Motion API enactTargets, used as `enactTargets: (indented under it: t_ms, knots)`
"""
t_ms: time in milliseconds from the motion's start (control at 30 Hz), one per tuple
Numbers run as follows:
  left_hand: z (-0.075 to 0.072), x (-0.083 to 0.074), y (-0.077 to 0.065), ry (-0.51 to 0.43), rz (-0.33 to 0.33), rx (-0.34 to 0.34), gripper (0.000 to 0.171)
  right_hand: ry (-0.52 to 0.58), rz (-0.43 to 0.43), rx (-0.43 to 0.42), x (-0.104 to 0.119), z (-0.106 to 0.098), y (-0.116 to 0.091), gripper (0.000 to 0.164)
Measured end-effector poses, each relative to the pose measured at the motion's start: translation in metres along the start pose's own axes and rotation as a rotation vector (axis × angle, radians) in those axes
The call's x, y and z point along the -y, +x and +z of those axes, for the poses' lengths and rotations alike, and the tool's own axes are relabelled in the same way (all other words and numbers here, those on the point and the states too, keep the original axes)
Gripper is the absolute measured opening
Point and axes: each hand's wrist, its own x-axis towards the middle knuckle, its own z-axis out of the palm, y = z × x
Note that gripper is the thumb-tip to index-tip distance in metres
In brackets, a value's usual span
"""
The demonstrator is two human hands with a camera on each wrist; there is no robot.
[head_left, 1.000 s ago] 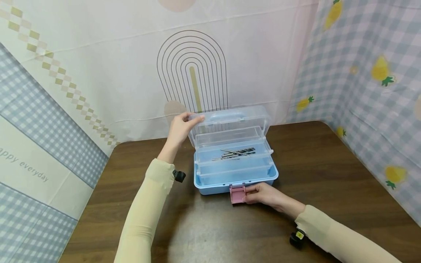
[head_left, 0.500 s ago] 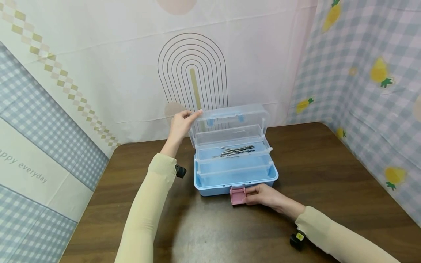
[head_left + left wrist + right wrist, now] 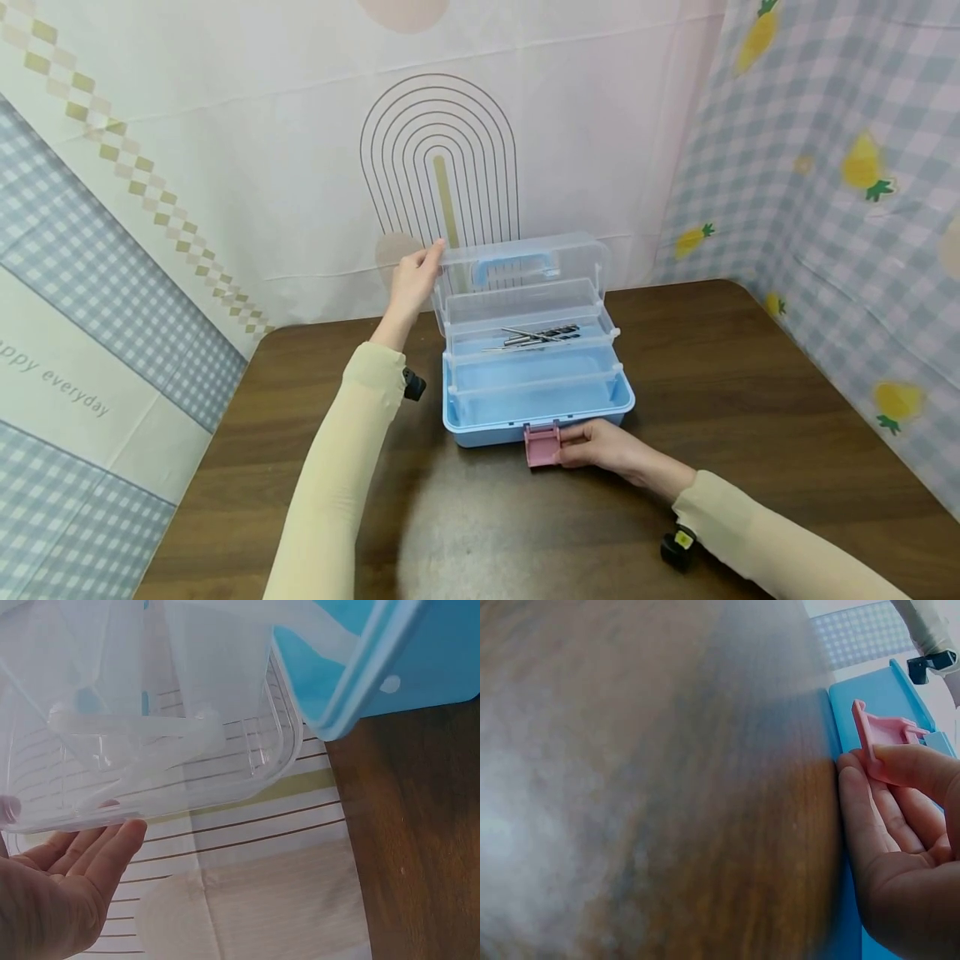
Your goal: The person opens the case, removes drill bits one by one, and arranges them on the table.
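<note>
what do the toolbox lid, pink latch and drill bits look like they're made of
Toolbox lid: likely clear, glossy plastic; the printed cloth shows through it.
Pink latch: probably opaque molded plastic, smooth, with uniform color and raised edges.
Drill bits: apparently metal, perhaps steel, judging by their silvery shine and darker spiral flutes; the exact alloy can't be told.

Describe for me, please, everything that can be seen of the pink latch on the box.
The pink latch looks like plastic: a small, squarish flap with a recessed face between raised edges. It is attached at its upper end to the front rim of the blue box, near the middle of that side. It is unfastened, swung outward and downward from the rim. The right hand pinches its right edge between thumb and fingers.
</note>
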Motion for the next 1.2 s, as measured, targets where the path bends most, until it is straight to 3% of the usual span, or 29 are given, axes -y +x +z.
enactTargets:
  t_ms: [467, 967, 1200]
  knots:
    - [0.006, 0.014, 0.013, -0.071, -0.084, 0.041, 0.077, 0.003, 0.022, -0.006, 0.001, -0.001, 0.002, 0.039]
    - [0.012, 0.029, 0.009, -0.072, -0.082, 0.167, 0.077, -0.007, 0.019, -0.006, 0.002, -0.003, 0.000, 0.037]
    - [0.014, 0.036, 0.005, -0.075, -0.121, 0.143, 0.071, -0.007, 0.008, 0.008, 0.002, -0.003, -0.001, 0.039]
